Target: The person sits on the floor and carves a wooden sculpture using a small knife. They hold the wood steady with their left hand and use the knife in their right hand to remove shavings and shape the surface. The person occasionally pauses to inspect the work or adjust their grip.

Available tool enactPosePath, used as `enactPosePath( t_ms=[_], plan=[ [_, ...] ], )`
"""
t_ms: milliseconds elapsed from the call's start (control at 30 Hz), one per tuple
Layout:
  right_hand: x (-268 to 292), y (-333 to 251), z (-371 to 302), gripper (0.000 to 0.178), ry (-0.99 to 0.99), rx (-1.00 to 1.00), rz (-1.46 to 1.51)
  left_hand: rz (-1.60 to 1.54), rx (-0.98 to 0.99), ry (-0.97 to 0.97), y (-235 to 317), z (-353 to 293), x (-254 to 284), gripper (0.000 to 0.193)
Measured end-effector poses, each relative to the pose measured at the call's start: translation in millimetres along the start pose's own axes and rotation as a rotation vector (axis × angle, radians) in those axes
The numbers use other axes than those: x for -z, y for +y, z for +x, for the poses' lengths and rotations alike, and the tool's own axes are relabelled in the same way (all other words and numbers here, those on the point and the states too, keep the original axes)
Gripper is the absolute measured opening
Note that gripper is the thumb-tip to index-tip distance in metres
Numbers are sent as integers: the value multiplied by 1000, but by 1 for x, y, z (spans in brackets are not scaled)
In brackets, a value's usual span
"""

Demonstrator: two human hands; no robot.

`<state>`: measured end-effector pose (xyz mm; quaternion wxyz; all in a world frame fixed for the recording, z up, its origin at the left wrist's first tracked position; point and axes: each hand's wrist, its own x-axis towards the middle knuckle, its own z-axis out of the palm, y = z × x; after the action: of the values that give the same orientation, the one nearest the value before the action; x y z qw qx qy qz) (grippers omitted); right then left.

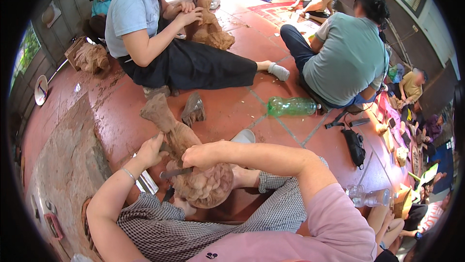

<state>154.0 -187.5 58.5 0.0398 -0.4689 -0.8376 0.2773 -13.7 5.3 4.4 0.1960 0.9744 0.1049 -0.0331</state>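
Observation:
A carved brown wooden sculpture [206,187] lies tilted between my feet, its near end rounded with layered, petal-like relief and its far end a rough block. My right hand [201,155] is closed in a fist over the middle of the carving. From it a dark, flat, bar-like tool [178,172] sticks out to the left, across the top of the relief. Beside the narrower part of the sculpture, my left hand [149,151] has its fingers curled. Whatever lies inside those left fingers is hidden. My feet touch the carving's near end on both sides.
A rough slab [68,174] lies at the left, and a small wood block [193,109] stands beyond the sculpture. Further off are a green plastic bottle [293,107], a black pouch [355,148] and clear bottles [368,196]. Several people sit around; one holds another carving [208,24].

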Motion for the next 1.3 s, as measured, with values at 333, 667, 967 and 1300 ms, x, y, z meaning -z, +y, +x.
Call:
enactPosePath(
  t_ms=[333, 667, 967, 1300],
  plan=[
    [-19, 24, 12, 17, 15, -28, 12, -27, 22, -7, 5, 1, 3, 85],
    [16, -15, 36, 32, -257, -169, -222, 18, 11, -26, 7, 1, 5, 84],
    [21, 6, 64, 37, -228, -178, -146, -56, 50, -48, -6, 6, -1, 79],
    [22, 3, 64, 42, -319, -233, -115, -2, -87, 87, -12, 2, -11, 74]
  ],
)
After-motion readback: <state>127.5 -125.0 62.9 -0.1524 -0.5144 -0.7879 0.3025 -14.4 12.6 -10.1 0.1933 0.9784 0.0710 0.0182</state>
